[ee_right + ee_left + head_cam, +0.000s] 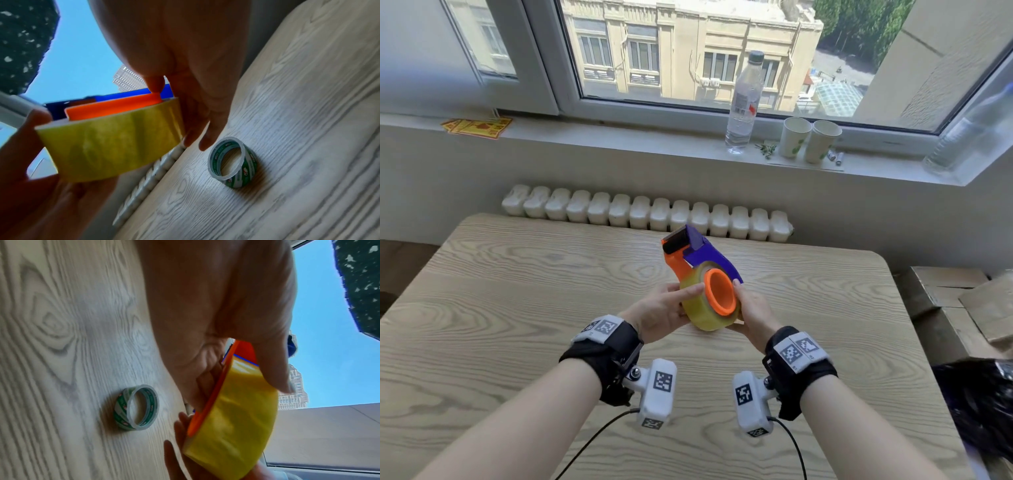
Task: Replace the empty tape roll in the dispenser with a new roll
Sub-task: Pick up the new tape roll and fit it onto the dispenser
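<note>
I hold an orange and purple tape dispenser (702, 253) above the wooden table (517, 291). A full yellowish tape roll (698, 308) sits on its orange hub (720, 291). My left hand (667, 308) grips from the left: in the left wrist view its thumb (273, 366) lies on the roll (236, 418) and its fingers curl behind the orange side plate. My right hand (748, 308) holds the roll from the right, thumb on the hub rim. The empty white and green core (136, 407) (232, 162) stands on edge on the table under the hands, hidden in the head view.
A white radiator (647, 214) runs behind the table. On the window sill stand a water bottle (744, 102) and two paper cups (794, 137). Cardboard boxes (945, 291) and a black bag (979, 404) lie off the table's right edge.
</note>
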